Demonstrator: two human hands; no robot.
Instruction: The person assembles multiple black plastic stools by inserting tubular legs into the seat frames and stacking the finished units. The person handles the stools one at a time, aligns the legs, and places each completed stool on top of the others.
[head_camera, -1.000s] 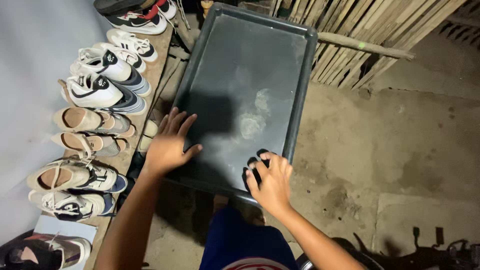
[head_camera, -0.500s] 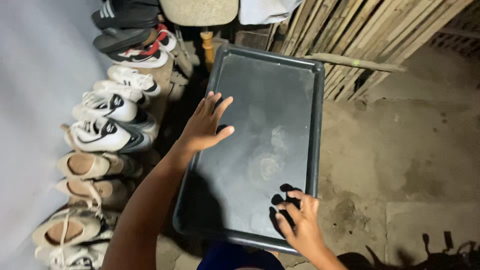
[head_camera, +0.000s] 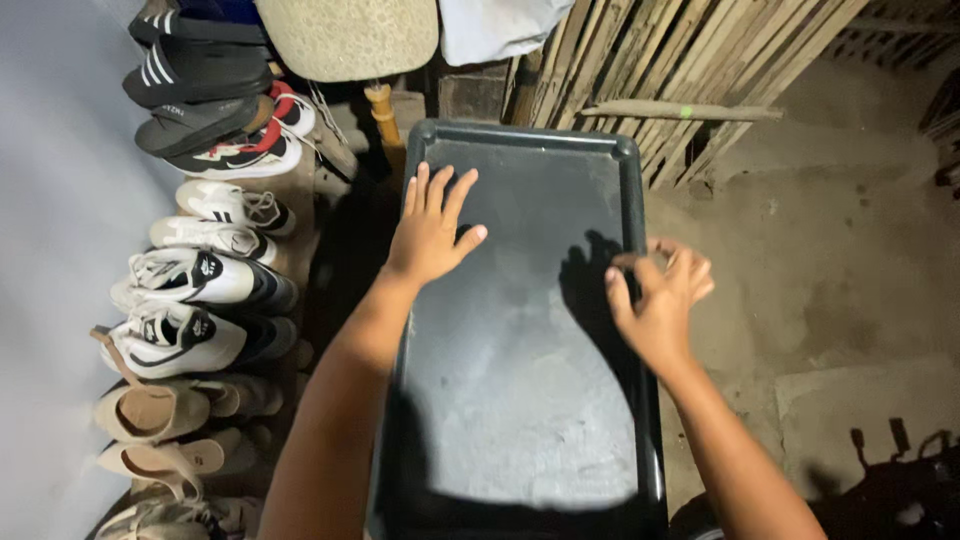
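White and black shoes (head_camera: 200, 280) line the wall on the left, slides (head_camera: 195, 85) stacked at the far end; beside them stands a dark plastic tub (head_camera: 520, 400), bottom up, dusty grey in the middle; the left hand (head_camera: 432, 232) lies flat on it, fingers spread; the right hand (head_camera: 658, 298) curls over its right rim, fingers bent; bamboo slats (head_camera: 680, 60) lean behind; concrete floor (head_camera: 830, 260) lies to the right.

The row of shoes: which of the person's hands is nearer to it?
Left. The left hand rests on the black tray beside the shoes; the right hand is at the tray's far edge.
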